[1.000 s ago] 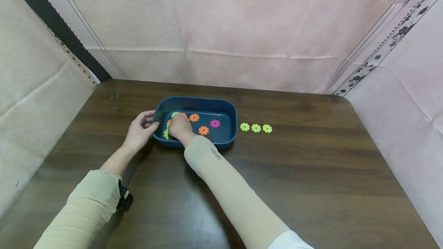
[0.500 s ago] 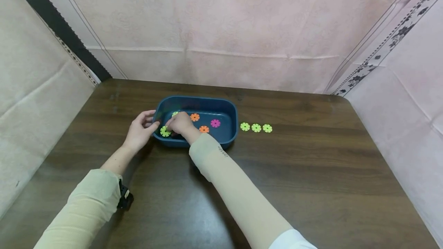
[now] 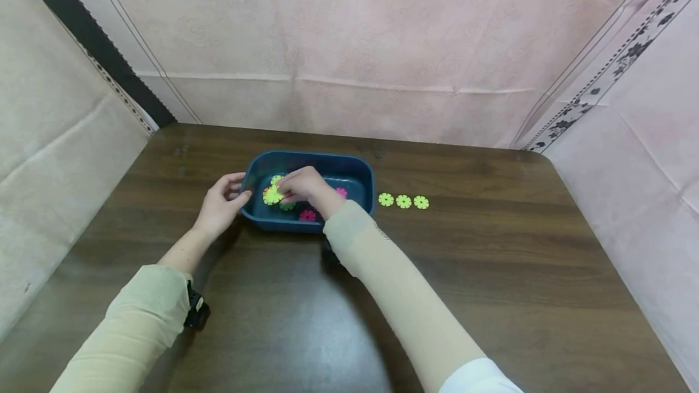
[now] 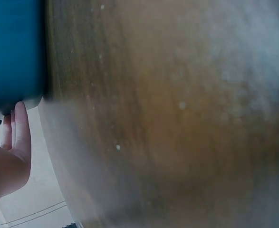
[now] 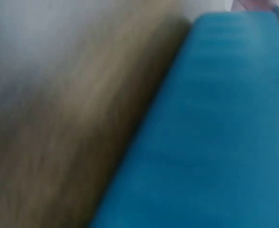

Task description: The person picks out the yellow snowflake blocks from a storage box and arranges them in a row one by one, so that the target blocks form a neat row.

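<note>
A blue plastic tray [image 3: 349, 225] holds several small notched flower-shaped discs. At its left end rests my left hand [image 3: 221, 204], fingertips and thumb against the rim and outer wall; the left wrist view shows its fingers [image 4: 22, 128] fairly straight against the tray. My right hand [image 3: 308, 187] is over the tray's middle, pinching a yellow-green flower disc [image 3: 272, 195] between thumb and fingertips. Below and near it lie a darker green disc [image 3: 287, 205] and magenta discs, one a pink disc [image 3: 307, 216]. My right hand and wrist hide other discs.
To the right of the tray, three yellow-green discs [image 3: 403, 201] lie in a row on the dark wooden table [image 3: 491, 247]. Pale cloth [image 3: 371, 35] hangs behind the table and at both sides. The right wrist view is blurred, mostly tray wall.
My right hand has drawn back from the tray's left end toward its middle and lifted, bringing a yellow-green disc with it. Discs inside have shifted. My left hand stays in place.
</note>
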The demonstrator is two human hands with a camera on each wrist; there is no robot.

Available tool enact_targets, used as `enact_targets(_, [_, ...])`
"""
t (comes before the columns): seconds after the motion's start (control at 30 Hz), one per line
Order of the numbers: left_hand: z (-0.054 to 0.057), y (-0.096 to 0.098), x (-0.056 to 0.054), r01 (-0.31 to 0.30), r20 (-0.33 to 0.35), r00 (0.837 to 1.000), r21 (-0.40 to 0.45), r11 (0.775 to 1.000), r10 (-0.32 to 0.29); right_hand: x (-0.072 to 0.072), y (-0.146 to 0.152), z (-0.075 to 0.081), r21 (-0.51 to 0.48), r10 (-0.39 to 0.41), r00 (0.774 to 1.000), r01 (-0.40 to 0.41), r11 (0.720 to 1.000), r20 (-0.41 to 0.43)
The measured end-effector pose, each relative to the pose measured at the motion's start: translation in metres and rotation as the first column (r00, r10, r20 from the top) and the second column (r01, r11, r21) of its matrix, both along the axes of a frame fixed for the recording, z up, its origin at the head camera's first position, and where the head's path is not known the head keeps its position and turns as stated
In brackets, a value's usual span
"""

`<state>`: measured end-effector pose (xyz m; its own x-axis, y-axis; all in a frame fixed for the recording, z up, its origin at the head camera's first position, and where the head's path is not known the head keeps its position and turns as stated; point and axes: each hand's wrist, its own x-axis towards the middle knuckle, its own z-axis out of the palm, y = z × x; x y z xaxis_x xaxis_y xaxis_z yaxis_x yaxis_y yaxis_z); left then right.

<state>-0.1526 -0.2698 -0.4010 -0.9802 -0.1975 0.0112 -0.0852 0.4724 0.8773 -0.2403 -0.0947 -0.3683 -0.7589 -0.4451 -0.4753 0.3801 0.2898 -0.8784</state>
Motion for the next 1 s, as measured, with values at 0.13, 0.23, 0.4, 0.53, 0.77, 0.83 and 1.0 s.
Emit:
enact_targets(0.13, [0.001, 0.0, 0.0, -0.004, 0.006, 1.0, -0.009, 1.0, 0.004, -0.007, 0.016, 0.01, -0.047, 0.004, 0.999, -0.002, 0.999, 0.036])
enact_targets(0.23, [0.001, 0.001, 0.0, -0.007, 0.013, 1.0, -0.013, 1.0, 0.007, -0.013, 0.028, 0.017, -0.077, 0.009, 0.999, -0.006, 0.997, 0.045])
enact_targets(0.4, [0.001, 0.001, -0.001, -0.012, 0.01, 1.0, -0.012, 1.0, 0.012, -0.022, 0.05, 0.03, -0.127, -0.011, 0.999, 0.017, 0.992, 0.05])
enact_targets(0.53, [0.0, 0.002, -0.001, -0.014, 0.008, 1.0, -0.01, 1.0, 0.014, -0.031, 0.073, 0.038, -0.159, -0.033, 0.998, 0.04, 0.987, 0.046])
enact_targets(0.77, [0.0, 0.002, -0.002, -0.015, 0.01, 1.0, -0.014, 1.0, 0.015, -0.046, 0.121, 0.046, -0.137, -0.047, 0.999, 0.047, 0.989, 0.004])
enact_targets(0.83, [0.001, 0.001, -0.002, -0.013, 0.013, 1.0, -0.019, 1.0, 0.013, -0.05, 0.136, 0.045, -0.14, -0.054, 0.999, 0.053, 0.989, 0.0])
enact_targets(1.0, [0.0, 0.0, -0.001, -0.009, 0.012, 1.0, -0.023, 1.0, 0.01, -0.056, 0.172, 0.042, -0.162, -0.063, 0.998, 0.063, 0.985, 0.008])
